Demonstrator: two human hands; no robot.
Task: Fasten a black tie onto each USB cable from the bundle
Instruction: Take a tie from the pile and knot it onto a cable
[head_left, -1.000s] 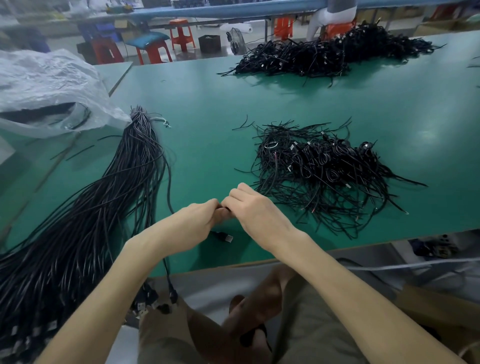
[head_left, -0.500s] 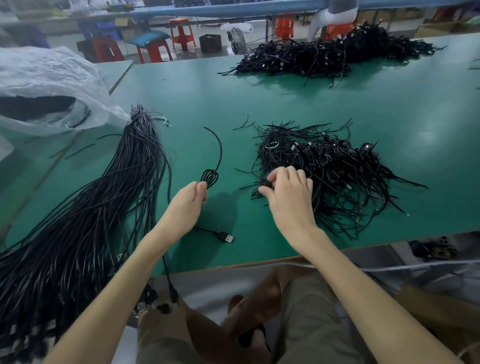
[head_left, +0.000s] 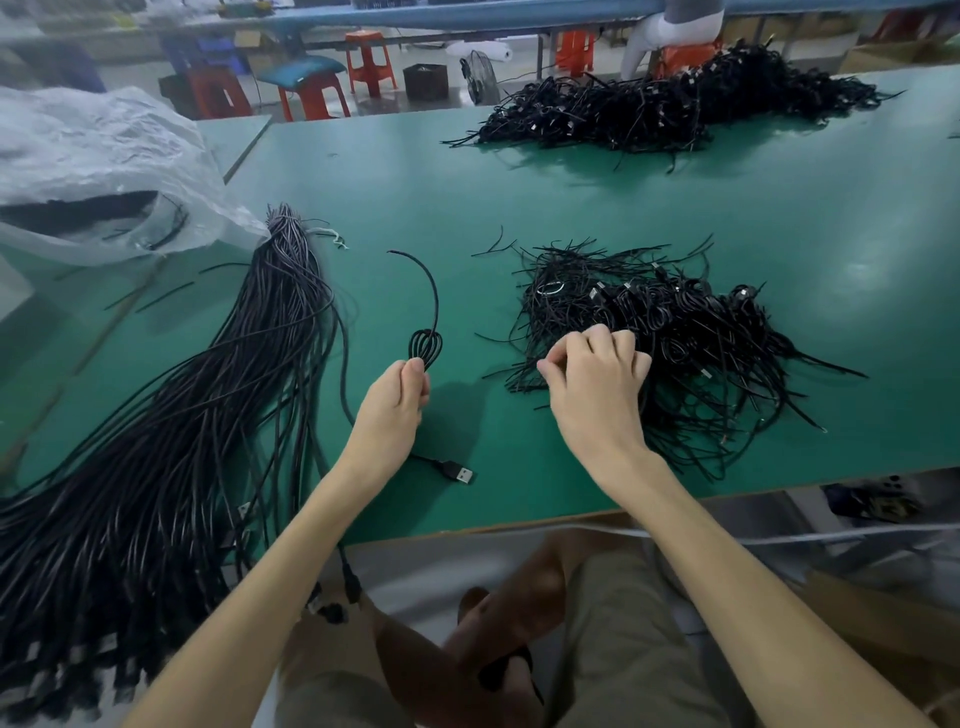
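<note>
My left hand (head_left: 392, 410) pinches a coiled black USB cable (head_left: 426, 345) just below its small loops; one free end curves up and away, and its USB plug (head_left: 460, 474) lies on the green table (head_left: 623, 208) near my wrist. My right hand (head_left: 597, 379) sits at the near left edge of a loose pile of black ties and tied cables (head_left: 675, 332), fingers curled among the strands. Whether it holds a tie is hidden. The long bundle of black cables (head_left: 171, 426) lies along the table's left side and hangs over the front edge.
A crumpled clear plastic bag (head_left: 98, 171) lies at the far left. A second large heap of black cables (head_left: 675, 104) rests at the table's far side. Orange and blue stools (head_left: 311, 88) stand beyond the table. My knees are below the front edge.
My hands were together a second ago and have separated. The left hand raised the coiled cable slightly, and the right hand moved to the tie pile and curled its fingers into it.
</note>
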